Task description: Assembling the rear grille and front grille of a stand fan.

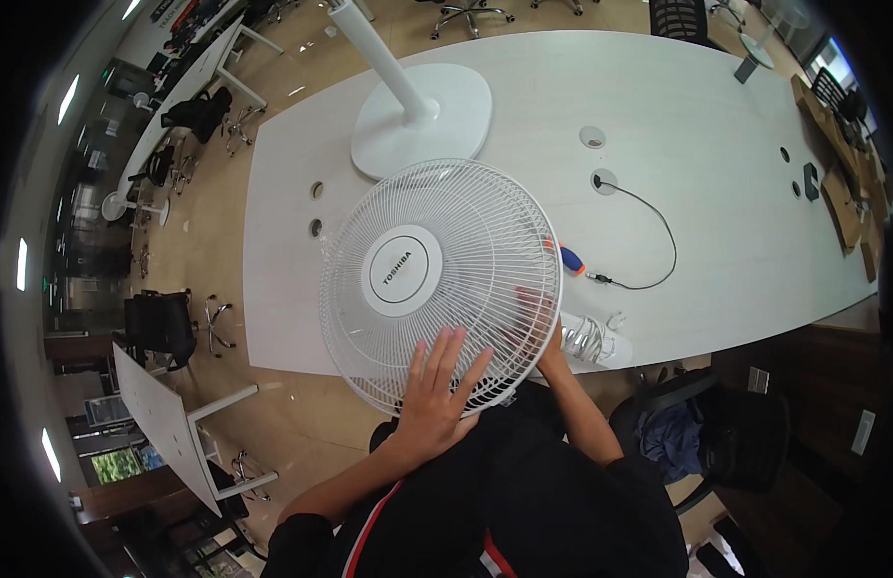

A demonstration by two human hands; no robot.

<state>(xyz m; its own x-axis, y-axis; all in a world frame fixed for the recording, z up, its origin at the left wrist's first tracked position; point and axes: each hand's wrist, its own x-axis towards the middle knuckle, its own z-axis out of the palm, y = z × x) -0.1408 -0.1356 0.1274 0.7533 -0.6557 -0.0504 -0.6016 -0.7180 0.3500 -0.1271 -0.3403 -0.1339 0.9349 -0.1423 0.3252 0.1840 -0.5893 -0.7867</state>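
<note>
A round white wire fan grille (475,226) with a smooth centre disc is tilted over the near edge of the table, above my lap. My left hand (435,390) lies on its lower front, fingers spread across the wires. At the lower right rim my right hand (546,337) grips the grille from behind; its fingers show only partly through the wires. Just right of that hand lies a bundled white cord (596,342). A screwdriver with a blue and orange handle (572,260) pokes out from behind the rim, its far end hidden by the grille.
The white fan base (456,106) with its upright pole (379,53) stands beyond the grille on the white table (697,125). A thin black cable (674,241) curves out of a table hole. A black chair (745,429) holding dark blue cloth stands at the right.
</note>
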